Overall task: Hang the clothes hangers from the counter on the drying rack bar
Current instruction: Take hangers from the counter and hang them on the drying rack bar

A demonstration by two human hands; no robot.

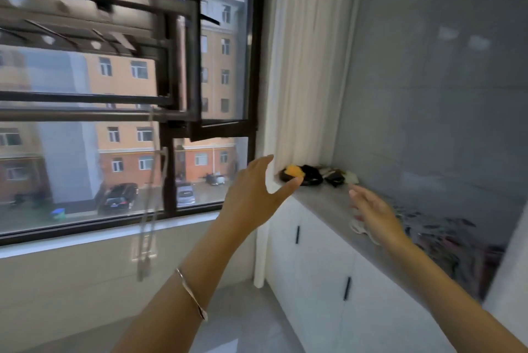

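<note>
My left hand (254, 192) is raised in front of the window with fingers spread and thumb out, holding nothing. My right hand (371, 209) reaches over the grey counter (325, 201), fingers straight, empty, just above a pale hanger-like thing (361, 228) lying on the counter. A blurred pile of dark patterned items (445, 235) lies right of that hand. The dark metal drying rack (94, 9) with its bars hangs at the upper left, in front of the window. The picture is motion-blurred.
A heap of small items, one orange (294, 172) and others black, sits at the counter's far end by the white curtain (303, 67). White cabinet doors (320, 261) with black handles stand below the counter. A hand crank (147, 209) hangs by the window.
</note>
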